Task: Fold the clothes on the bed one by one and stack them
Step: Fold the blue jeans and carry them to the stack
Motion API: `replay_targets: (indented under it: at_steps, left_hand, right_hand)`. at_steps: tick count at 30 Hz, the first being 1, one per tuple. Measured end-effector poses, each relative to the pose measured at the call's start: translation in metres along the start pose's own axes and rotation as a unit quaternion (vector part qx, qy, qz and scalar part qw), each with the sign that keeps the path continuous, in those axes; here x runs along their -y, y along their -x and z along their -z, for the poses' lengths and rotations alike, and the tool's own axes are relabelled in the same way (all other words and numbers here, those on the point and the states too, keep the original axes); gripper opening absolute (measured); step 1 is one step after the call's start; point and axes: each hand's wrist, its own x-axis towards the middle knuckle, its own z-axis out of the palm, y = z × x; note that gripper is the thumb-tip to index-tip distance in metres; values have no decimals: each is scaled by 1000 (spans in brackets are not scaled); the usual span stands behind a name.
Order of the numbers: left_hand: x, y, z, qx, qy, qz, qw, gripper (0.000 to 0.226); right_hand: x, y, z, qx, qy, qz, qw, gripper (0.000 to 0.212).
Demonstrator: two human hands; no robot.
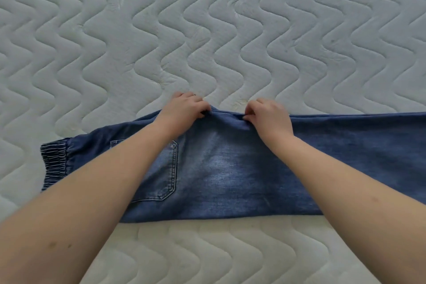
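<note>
Blue denim elastic-waist trousers [230,168] lie lengthwise left-to-right; left hand [184,105] and right hand [268,114] pinch their far edge, side by side.

Jeans [230,168] flat across mattress [207,30]

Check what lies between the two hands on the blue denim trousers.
Head view: only a short raised ridge of the blue denim trousers, which left hand and right hand pinch.

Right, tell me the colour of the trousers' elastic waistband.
Dark blue denim waistband, gathered in ridges; head view.
</note>
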Motion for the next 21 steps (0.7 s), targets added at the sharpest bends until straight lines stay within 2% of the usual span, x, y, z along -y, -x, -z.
replay_targets:
  at_steps: [4,7,10,12,14,18,21]
  left_hand:
    - [11,3,4,-36,-35,-40,998,17]
    - [15,7,-2,-13,-45,37,998,21]
    - [24,7,-3,40,-39,119,991,26]
    - [29,4,-1,57,-18,135,989,35]
    - [31,0,2,58,39,134,989,38]
    - [28,-7,9,27,219,178,959,19]
    - [26,-7,14,10,274,207,939,27]
  right_hand:
    - [-5,-3,-3,-35,-50,-38,997,15]
    - [-7,-4,-8,-21,-51,-36,998,13]
    - [-12,3,-11,-47,-24,52,997,7]
    - [-15,10,-12,-64,7,109,992,9]
    - [-14,12,-9,-51,2,114,992,17]
    - [11,-2,-5,-21,-24,117,993,27]
    - [28,-16,-9,58,13,102,993,45]
